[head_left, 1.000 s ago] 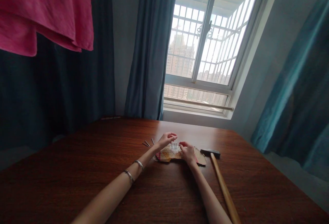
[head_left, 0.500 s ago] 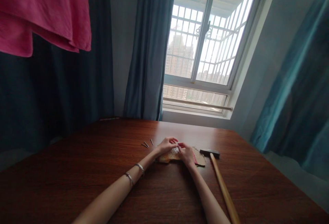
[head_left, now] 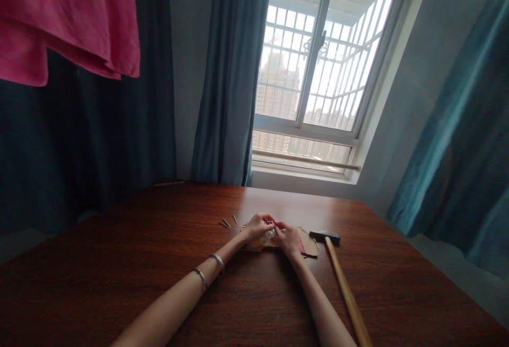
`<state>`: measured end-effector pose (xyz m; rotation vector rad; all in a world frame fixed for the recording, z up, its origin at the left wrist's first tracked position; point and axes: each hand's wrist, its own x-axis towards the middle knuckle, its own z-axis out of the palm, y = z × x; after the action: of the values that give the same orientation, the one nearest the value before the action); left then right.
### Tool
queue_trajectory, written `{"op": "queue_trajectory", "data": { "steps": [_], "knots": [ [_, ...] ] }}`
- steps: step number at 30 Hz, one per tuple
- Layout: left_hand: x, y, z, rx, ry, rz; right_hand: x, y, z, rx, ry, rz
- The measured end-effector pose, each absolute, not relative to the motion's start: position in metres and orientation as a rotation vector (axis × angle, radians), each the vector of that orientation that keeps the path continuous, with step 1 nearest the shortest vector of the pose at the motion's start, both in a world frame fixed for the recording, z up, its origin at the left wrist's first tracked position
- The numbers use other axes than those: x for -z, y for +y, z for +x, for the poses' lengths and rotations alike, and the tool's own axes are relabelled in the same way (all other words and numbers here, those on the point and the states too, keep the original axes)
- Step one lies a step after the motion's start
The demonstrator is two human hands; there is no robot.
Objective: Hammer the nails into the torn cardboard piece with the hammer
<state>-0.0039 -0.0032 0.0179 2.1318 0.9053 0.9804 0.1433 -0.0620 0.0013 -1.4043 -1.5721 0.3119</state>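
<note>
A flat, ragged-edged piece that looks like cardboard (head_left: 311, 248) lies on the table under both hands. Its surface is textured in white and yellowish tones, with a pink strip (head_left: 301, 243) toward the right; the exact kind is too small to tell. My left hand (head_left: 260, 225) is over the left part, fingers curled and pinching. From the right, my right hand (head_left: 287, 235) meets it, thumb and fingertips drawn together close to the left fingertips. Whatever small thing is between the fingers is hidden. Two bracelets (head_left: 217, 262) circle my left forearm.
A hammer (head_left: 336, 262) with a wooden handle lies right of the cardboard, beside my right forearm. Three nails (head_left: 226, 223) lie loose on the left. The brown wooden table (head_left: 178, 219) reaches toward a barred window (head_left: 310, 71). Dark curtains and a pink cloth (head_left: 87, 12) hang around.
Both hands stay almost in place, with only slight finger movement at the pinch. The hammer, the nails and the cardboard piece have not visibly moved.
</note>
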Motion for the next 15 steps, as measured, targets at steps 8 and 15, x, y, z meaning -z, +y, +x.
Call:
{"op": "queue_trajectory", "data": {
  "steps": [8, 15],
  "knots": [
    [-0.0153, -0.0042, -0.0012, -1.034, 0.965, 2.127, 0.0002, -0.061, 0.143, -0.284, -1.598, -1.427],
    [-0.0146, -0.0057, 0.0005, -1.005, 0.967, 2.108, -0.0018, -0.065, 0.1402, -0.249, -1.62, -1.458]
  ]
}}
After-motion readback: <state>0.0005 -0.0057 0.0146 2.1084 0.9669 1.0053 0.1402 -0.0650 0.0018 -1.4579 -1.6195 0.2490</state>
